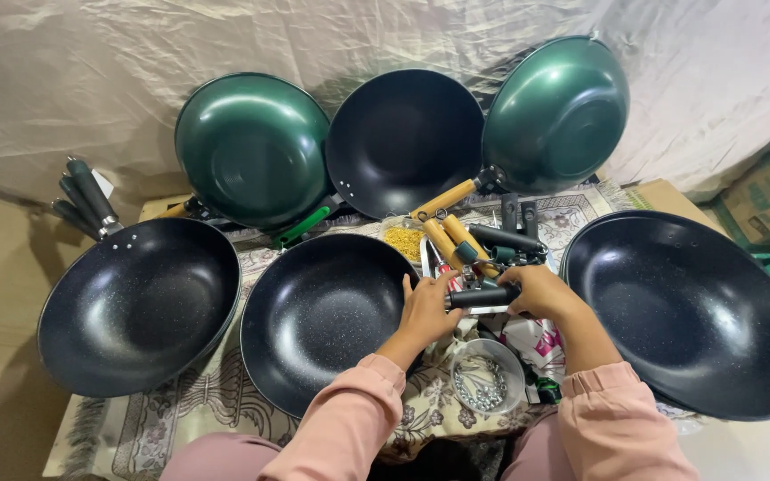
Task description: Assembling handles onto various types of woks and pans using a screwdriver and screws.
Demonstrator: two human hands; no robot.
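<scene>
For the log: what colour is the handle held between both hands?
Black, with a metal end; the handle shows best in the head view.

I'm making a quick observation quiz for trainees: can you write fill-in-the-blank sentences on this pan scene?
1. Both hands, the left hand and the right hand, hold one ____ handle.
2. The pans leaning against the backdrop number ____.
3. The clear tub near the wrists holds small ____ parts.

Missing words: black; three; metal
</scene>
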